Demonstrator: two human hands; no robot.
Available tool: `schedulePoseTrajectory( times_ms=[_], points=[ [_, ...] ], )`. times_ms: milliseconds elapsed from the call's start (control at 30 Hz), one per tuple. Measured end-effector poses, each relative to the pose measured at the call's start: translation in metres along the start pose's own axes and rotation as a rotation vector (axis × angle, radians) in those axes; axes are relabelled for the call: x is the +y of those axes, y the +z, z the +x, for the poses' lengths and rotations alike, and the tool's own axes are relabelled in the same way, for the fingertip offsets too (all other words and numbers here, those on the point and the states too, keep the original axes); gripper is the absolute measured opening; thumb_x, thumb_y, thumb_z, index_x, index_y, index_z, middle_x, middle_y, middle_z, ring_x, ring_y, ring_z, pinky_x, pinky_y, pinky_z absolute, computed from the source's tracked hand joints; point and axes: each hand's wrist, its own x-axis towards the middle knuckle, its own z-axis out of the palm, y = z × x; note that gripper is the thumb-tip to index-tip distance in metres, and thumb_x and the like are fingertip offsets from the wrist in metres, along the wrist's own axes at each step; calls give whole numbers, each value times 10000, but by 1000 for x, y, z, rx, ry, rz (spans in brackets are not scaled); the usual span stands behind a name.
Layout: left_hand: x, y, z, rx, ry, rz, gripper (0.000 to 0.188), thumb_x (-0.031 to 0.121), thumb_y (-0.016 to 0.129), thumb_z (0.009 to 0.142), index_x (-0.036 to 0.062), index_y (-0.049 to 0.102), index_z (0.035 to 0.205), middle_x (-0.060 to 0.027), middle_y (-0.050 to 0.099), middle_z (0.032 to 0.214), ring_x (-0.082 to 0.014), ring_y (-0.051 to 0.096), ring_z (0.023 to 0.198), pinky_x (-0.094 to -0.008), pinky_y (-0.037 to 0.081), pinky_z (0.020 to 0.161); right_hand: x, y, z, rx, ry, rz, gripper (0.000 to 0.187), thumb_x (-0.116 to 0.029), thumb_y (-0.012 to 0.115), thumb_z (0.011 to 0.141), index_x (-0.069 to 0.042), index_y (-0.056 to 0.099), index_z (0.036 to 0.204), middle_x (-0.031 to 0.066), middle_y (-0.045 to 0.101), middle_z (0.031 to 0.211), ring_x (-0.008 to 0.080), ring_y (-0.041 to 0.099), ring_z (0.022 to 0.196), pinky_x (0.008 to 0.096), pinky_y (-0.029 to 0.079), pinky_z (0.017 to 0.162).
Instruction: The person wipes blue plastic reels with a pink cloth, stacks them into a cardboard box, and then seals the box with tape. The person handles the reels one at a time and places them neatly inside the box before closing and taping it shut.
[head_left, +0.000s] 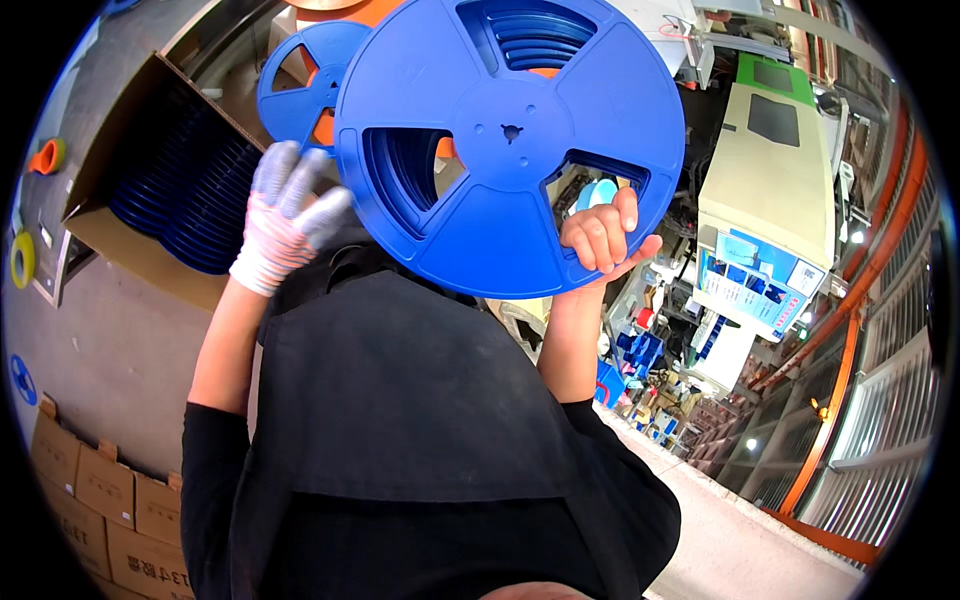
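A large blue plastic reel (500, 130) fills the upper middle of the view, its flat side facing me. Through its windows the curved edges of more blue rims show, so it looks like several stacked together. My bare right hand (605, 238) grips it at the lower right, fingers hooked through a window and thumb at the outer edge. My left hand (288, 225), in a white striped glove, is raised beside the reel's left edge with fingers spread and nothing in it; whether a fingertip touches the rim I cannot tell. Behind, a smaller-looking blue reel (290, 108) stands against something orange.
At left an open cardboard box (130, 235) holds rows of blue reels (200, 190). Closed cartons (105, 485) are stacked at lower left. An orange ring (47, 157) and a yellow ring (22, 260) lie at far left. A cream-and-green machine (765, 190) stands at right.
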Motion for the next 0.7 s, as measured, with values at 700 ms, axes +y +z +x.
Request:
schedulePoseTrajectory(
  times_ms=[700],
  points=[
    [25, -22, 29, -113, 176, -180, 500, 175, 653, 751, 174, 583, 1246, -91, 556, 1309, -302, 457, 1285, -537, 337, 1098, -3, 0, -8, -81, 43, 84, 340, -303, 669, 923, -55, 437, 896, 3, 517, 543, 74, 516, 408, 211, 386, 378]
  ],
)
